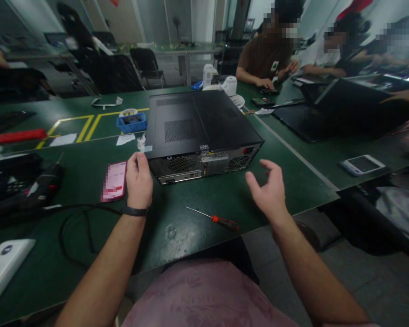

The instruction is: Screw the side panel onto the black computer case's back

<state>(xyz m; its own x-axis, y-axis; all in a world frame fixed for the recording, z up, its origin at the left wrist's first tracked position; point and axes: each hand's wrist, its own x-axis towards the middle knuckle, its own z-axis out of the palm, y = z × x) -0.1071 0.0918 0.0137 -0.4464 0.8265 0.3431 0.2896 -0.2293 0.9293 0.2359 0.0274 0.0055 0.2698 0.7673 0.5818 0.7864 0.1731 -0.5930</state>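
Observation:
A black desktop computer case (204, 122) lies flat on the green table, its back panel with ports and a fan grille turned towards me. My left hand (139, 180) is at the case's near left corner, thumb in front and fingers along the side, partly hidden; it appears to grip that corner. Off the case's near right corner, my right hand (267, 188) is held in the air, empty, with thumb and fingers apart. Between my hands and nearer to me, a screwdriver (225, 222) with a red and black handle lies on the table.
A phone (114, 181) with a lit screen lies left of my left hand. Beyond it stands a blue tray (132, 122) of small parts. A power drill (44, 186) and a black cable (85, 227) occupy the left. Co-workers sit across the table, near a white phone (362, 165).

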